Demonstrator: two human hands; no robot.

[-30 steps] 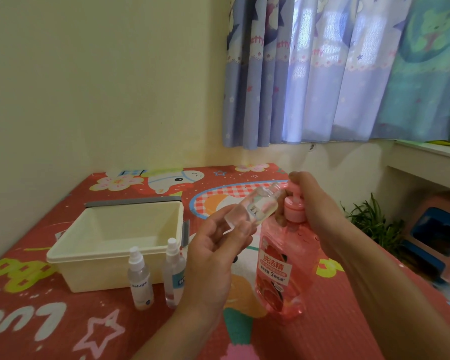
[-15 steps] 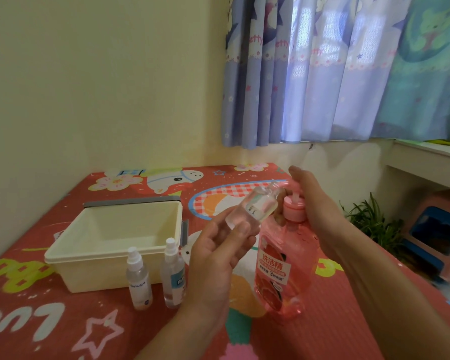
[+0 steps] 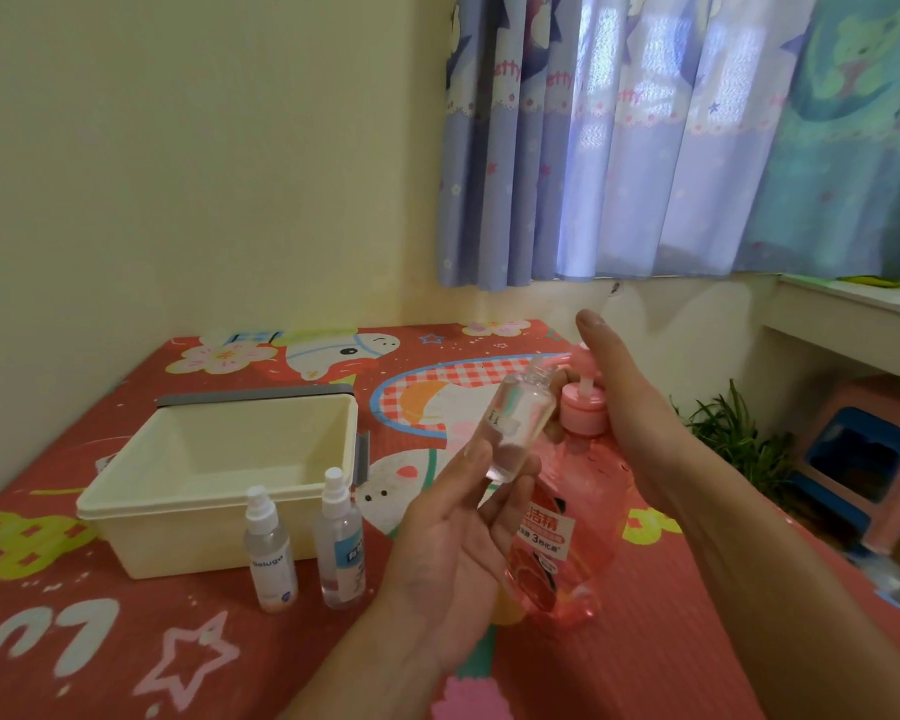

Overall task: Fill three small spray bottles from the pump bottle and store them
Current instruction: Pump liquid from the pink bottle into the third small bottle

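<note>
**Above the red mat: one hand grips a small bottle, the other lies flat at the pump**

Over the cartoon-printed mat [image 3: 645, 641], the left hand [image 3: 458, 537] grips the uncapped small clear bottle [image 3: 520, 423] by its lower end, thumb and fingers curled round it. The bottle is tilted, its open neck up beside the spout of the pink pump bottle [image 3: 578, 517]. The right hand [image 3: 630, 407] is spread flat, fingers straight and together, palm at the pump head. Whether it presses down cannot be told.

The pump bottle stands on the mat. The left hand hides part of its white label, which shows the characters "洁精" and, lower, a "3". In front of the cream tub [image 3: 193, 543] stand two capped spray bottles, close together. The left spray bottle [image 3: 271, 553] bears a word that looks like "Selugu". The right spray bottle [image 3: 341, 548] has a blue label too blurred to read. The curtain [image 3: 510, 148] shows "etty" in pink. Large white letters on the mat's near left edge look like "Lu".
</note>
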